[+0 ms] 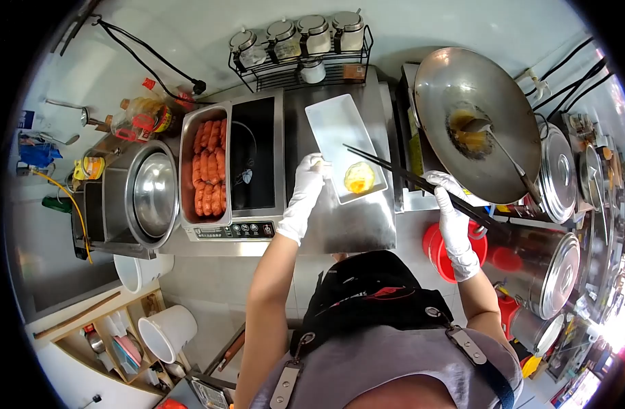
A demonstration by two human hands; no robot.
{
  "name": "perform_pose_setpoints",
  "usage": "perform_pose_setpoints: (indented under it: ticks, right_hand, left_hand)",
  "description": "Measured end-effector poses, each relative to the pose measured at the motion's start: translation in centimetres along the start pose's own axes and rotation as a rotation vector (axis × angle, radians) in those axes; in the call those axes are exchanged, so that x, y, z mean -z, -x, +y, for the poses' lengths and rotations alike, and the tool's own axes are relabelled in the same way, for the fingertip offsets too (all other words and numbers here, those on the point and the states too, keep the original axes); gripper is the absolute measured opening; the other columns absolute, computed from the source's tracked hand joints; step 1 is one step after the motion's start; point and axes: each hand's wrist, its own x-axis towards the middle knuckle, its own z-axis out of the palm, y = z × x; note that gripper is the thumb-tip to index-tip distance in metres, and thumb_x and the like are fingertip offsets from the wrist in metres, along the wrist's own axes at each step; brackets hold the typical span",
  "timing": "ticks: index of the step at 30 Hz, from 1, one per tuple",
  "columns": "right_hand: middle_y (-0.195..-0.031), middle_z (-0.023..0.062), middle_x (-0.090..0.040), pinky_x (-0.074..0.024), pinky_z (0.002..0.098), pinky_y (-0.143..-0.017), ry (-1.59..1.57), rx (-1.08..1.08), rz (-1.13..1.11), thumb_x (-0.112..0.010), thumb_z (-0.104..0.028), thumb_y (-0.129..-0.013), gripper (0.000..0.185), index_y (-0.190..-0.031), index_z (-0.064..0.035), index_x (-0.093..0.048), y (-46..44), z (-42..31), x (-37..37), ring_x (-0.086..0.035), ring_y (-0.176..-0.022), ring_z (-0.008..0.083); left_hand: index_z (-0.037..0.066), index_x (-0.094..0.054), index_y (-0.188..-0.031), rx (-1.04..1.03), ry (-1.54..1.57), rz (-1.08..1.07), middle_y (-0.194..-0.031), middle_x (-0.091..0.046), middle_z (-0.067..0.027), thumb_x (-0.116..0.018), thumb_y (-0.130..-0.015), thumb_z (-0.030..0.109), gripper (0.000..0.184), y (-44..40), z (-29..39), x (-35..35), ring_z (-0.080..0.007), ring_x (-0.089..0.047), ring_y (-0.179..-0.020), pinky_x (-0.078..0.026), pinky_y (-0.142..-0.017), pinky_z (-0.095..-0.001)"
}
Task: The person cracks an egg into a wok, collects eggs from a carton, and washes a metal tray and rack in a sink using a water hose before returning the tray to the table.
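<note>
A white rectangular tray (336,126) lies on the steel counter, with a fried egg (359,177) at its near end. My left hand (305,194), in a white glove, is closed on the tray's left edge. In my gloved right hand (454,225) is a pair of long dark chopsticks (408,176); their tips are over the tray, above the egg and apart from it. To the right, a large wok (438,82) holds some oil and a metal ladle (507,157), whose handle rests against the rim.
Sausages (210,167) fill a steel pan (188,136) left of a black cooktop (254,150). Behind the tray stands a wire rack (278,75) with several seasoning jars. Steel bowls (154,194) are at the far left, a red bucket (434,252) below the right hand, and lidded pots (561,276) at the right.
</note>
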Motion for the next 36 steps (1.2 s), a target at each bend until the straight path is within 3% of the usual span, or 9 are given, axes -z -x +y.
perform_pose_setpoints:
  ticks: [5,10,12,18,25,27,30,34,36]
  right_hand:
    - [-0.109,0.0161,-0.061,-0.0439,0.034,-0.093,0.132,0.279,-0.21,-0.061,-0.004,-0.083,0.02,-0.101,0.0019,-0.063,-3.2,-2.5,-6.1,-0.058,-0.104,0.0277]
    - [-0.118,0.0153,-0.052,-0.0529,0.0297,-0.082,0.225,0.924,-0.491,-0.06,-0.004,-0.079,0.028,-0.106,-0.0029,-0.059,-5.8,-2.9,-19.7,-0.056,-0.107,0.0287]
    - [-0.106,0.0118,-0.054,-0.0501,0.0288,-0.085,0.491,1.126,-0.548,-0.057,-0.01,-0.072,0.026,-0.095,0.0015,-0.058,-7.2,-3.5,-25.9,-0.052,-0.107,0.0243]
    - [-0.106,0.018,-0.057,-0.044,0.0343,-0.087,1.082,1.146,-0.431,-0.056,-0.014,-0.074,0.03,-0.098,0.0035,-0.064,-6.2,0.4,-40.3,-0.053,-0.106,0.0329]
    - [-0.11,0.0197,-0.058,-0.0419,0.0382,-0.092,1.185,1.015,-0.539,-0.055,-0.012,-0.076,0.038,-0.107,0.0087,-0.061,-5.3,3.6,-45.5,-0.052,-0.111,0.0352]
    - [-0.125,0.0176,-0.052,-0.0374,0.0402,-0.1,1.164,0.976,-0.606,-0.052,-0.013,-0.08,0.046,-0.122,0.0061,-0.051,-5.2,4.0,-45.8,-0.045,-0.121,0.0334]
    - [-0.135,0.0153,-0.043,-0.0337,0.042,-0.104,1.052,0.934,-0.569,-0.049,-0.011,-0.082,0.051,-0.131,0.0009,-0.045,-5.4,1.2,-42.1,-0.039,-0.127,0.0305]
    - [-0.101,0.0122,-0.058,-0.0508,0.0363,-0.075,0.479,0.609,-0.619,-0.057,-0.003,-0.074,0.025,-0.098,0.0006,-0.059,-5.1,-2.1,-28.8,-0.059,-0.089,0.0279]
    - [-0.095,0.0106,-0.059,-0.0505,0.0362,-0.077,0.384,0.324,-0.651,-0.058,-0.004,-0.078,0.016,-0.093,-0.0033,-0.062,-3.7,1.5,-23.2,-0.06,-0.089,0.0277]
  left_hand:
    - [0.001,-0.055,-0.109,0.199,0.157,-0.11,-0.084,-0.065,-0.0057,-0.052,-0.093,0.012,0.02,4.5,-0.8,0.5,-0.0076,-0.053,-0.06,-0.041,-0.05,-0.0196]
    - [0.003,-0.057,-0.1,0.051,0.091,-0.164,-0.071,-0.061,-0.0022,-0.05,-0.093,0.014,0.015,9.5,-3.5,1.6,-0.0083,-0.052,-0.057,-0.04,-0.05,-0.0217]
    - [0.003,-0.058,-0.103,0.119,0.09,-0.14,-0.072,-0.061,-0.0015,-0.05,-0.093,0.02,0.021,11.4,-5.0,2.1,-0.0079,-0.052,-0.059,-0.041,-0.052,-0.0226]
    - [-0.001,-0.055,-0.112,0.227,0.309,0.039,-0.08,-0.062,-0.0015,-0.05,-0.095,0.018,0.026,15.9,-6.2,4.2,-0.0076,-0.053,-0.067,-0.041,-0.058,-0.0206]
    - [0.001,-0.057,-0.115,0.272,0.331,0.224,-0.093,-0.066,-0.0043,-0.051,-0.094,0.019,0.027,18.3,-7.0,7.0,-0.009,-0.057,-0.071,-0.046,-0.064,-0.0226]
    - [0.002,-0.057,-0.115,0.236,0.374,0.245,-0.098,-0.067,-0.0059,-0.052,-0.095,0.019,0.027,18.2,-7.0,7.4,-0.0097,-0.06,-0.074,-0.048,-0.066,-0.023]
    - [0.003,-0.056,-0.116,0.232,0.401,0.249,-0.102,-0.066,-0.0096,-0.052,-0.094,0.014,0.025,17.0,-5.8,7.4,-0.015,-0.065,-0.084,-0.053,-0.066,-0.0245]
    - [0.003,-0.058,-0.112,0.227,0.465,0.315,-0.097,-0.066,-0.0064,-0.058,-0.091,0.017,0.024,14.6,-5.2,6.6,-0.0169,-0.065,-0.083,-0.054,-0.071,-0.0294]
    - [0.003,-0.059,-0.107,0.248,0.531,0.359,-0.095,-0.065,-0.0047,-0.06,-0.09,0.018,0.023,13.2,-3.4,5.5,-0.017,-0.065,-0.083,-0.055,-0.076,-0.0343]
